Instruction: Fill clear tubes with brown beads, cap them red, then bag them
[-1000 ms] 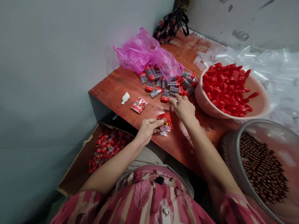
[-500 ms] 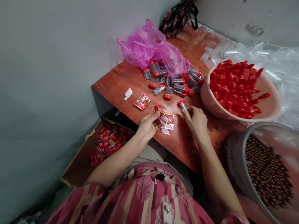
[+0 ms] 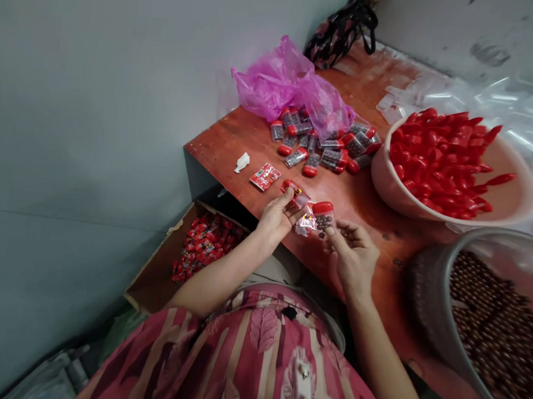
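Between the thumb and fingers of my left hand is a red printed plastic wrapper. My right hand pinches a small clear container with a red cap, dark round candies showing inside it. The container is held up close to the wrapper, its cap pointing away from me. Another shiny wrapper lies on the table just below and between my hands. A flat stack of red wrappers lies to the left, beside a crumpled white scrap.
Several filled red-capped containers lie under a pink plastic bag. To the right stand a pink bowl of red caps and a grey tub of brown candies. A cardboard box holding wrapped pieces sits below the table's left edge.
My right hand has lifted the container from farther back on the table and brought it toward me, next to the wrapper. My left hand keeps hold of the wrapper. The view has shifted slightly.
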Demonstrator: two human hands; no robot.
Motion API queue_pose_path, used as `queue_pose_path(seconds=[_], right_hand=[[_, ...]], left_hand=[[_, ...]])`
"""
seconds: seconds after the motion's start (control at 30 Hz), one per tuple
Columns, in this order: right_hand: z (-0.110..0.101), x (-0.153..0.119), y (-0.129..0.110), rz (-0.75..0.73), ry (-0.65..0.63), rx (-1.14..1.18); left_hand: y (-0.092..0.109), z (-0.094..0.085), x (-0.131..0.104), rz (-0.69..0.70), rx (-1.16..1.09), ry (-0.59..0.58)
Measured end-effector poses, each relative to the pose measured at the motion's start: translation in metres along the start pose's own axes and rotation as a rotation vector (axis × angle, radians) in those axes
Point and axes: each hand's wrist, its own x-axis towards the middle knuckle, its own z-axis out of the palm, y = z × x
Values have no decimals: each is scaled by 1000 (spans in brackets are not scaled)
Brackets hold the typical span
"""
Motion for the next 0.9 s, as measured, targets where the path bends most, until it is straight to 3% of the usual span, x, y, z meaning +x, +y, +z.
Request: queue_pose_path(seconds=[0.2, 0.4, 0.57, 0.67, 0.9], right_hand=[[5, -8, 15, -14, 13, 23], [-2, -5, 18, 21, -40, 53], [-5, -6, 25, -104, 29, -60], [-5, -8, 29, -151, 60, -117], [-4, -1, 24, 62, -19, 182]], left_hand=[[-15, 5, -7, -28, 26, -92], [-17, 11, -13, 9, 149, -142], [-18, 14, -14, -7, 239, -271], [-21, 15, -15, -29, 316, -279], [-18, 16, -14, -26, 445, -301]])
